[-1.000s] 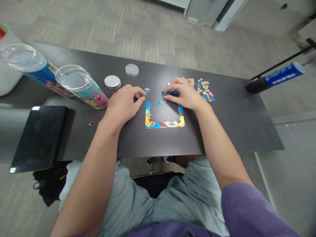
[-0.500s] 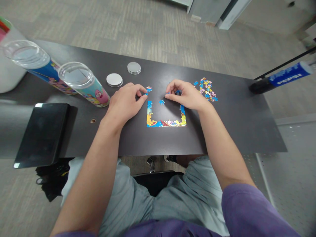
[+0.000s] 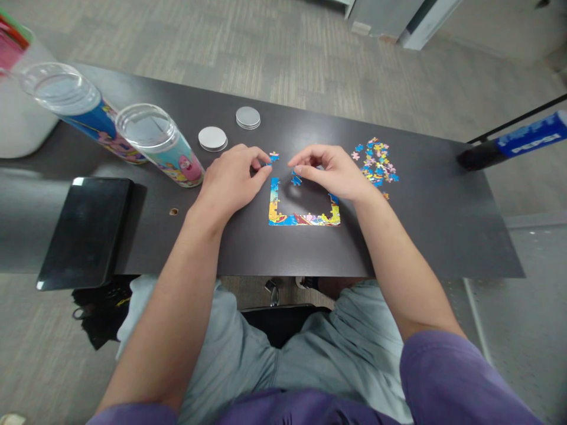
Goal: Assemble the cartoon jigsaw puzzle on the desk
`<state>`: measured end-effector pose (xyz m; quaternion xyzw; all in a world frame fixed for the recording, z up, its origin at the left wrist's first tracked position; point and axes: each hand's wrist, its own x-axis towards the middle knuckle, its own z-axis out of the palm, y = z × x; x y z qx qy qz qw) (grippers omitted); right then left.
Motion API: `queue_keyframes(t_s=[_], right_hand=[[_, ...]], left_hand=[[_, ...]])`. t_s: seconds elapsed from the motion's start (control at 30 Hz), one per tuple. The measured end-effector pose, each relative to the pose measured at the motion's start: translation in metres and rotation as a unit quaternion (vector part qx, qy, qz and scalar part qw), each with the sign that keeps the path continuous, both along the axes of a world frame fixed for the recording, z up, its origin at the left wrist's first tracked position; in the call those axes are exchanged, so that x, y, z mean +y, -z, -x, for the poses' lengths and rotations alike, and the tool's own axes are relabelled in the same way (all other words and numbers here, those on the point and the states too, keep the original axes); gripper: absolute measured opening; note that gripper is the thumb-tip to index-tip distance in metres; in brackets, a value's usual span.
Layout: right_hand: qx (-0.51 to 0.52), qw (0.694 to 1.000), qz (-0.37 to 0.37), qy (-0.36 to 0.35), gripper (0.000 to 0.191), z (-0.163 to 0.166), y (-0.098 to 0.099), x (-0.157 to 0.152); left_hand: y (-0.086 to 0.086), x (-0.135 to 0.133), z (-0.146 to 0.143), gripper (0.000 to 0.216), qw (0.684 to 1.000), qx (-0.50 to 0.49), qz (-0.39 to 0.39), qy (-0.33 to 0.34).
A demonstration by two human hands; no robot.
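On the dark table lies a partly joined jigsaw puzzle border [image 3: 305,221], with a bottom row and two short sides. My left hand [image 3: 239,176] is closed, thumb and forefinger pinching a small blue puzzle piece [image 3: 268,163] just above the border's left side. A blue and pink piece [image 3: 274,156] lies beyond those fingertips. My right hand [image 3: 330,168] hovers over the frame's upper part, its thumb and forefinger close together on a bit of blue puzzle piece, mostly hidden by the fingers. Right below them is a loose blue piece [image 3: 296,180].
Loose puzzle pieces [image 3: 376,160] are heaped to the right. Two clear-topped printed canisters [image 3: 162,147] stand at left, near round silver lids [image 3: 212,138]. A black tablet [image 3: 86,230] lies at the left front, and a Pepsi bottle [image 3: 509,141] is at the far right.
My right hand has moved left, closer to the left hand and over the loose blue piece. The left hand keeps its pinch with little movement. The view has shifted slightly left.
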<state>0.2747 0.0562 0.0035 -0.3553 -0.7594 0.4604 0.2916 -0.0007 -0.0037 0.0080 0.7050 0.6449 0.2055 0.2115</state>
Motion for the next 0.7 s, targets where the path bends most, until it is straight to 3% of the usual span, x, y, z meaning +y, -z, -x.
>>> queue_keyframes(t_s=[0.27, 0.53, 0.7], right_hand=[[-0.012, 0.999, 0.038, 0.026, 0.051, 0.008, 0.002, -0.005], [-0.098, 0.994, -0.023, 0.039, 0.021, 0.015, 0.010, -0.008], [-0.141, 0.988, -0.050, 0.037, 0.018, 0.019, 0.008, -0.010]], left_hand=[[0.003, -0.001, 0.000, 0.023, 1.000, -0.015, -0.017, 0.005], [-0.001, -0.003, -0.001, 0.019, 1.000, -0.014, -0.001, 0.015], [-0.003, -0.003, 0.000, 0.018, 1.000, -0.014, 0.002, 0.020]])
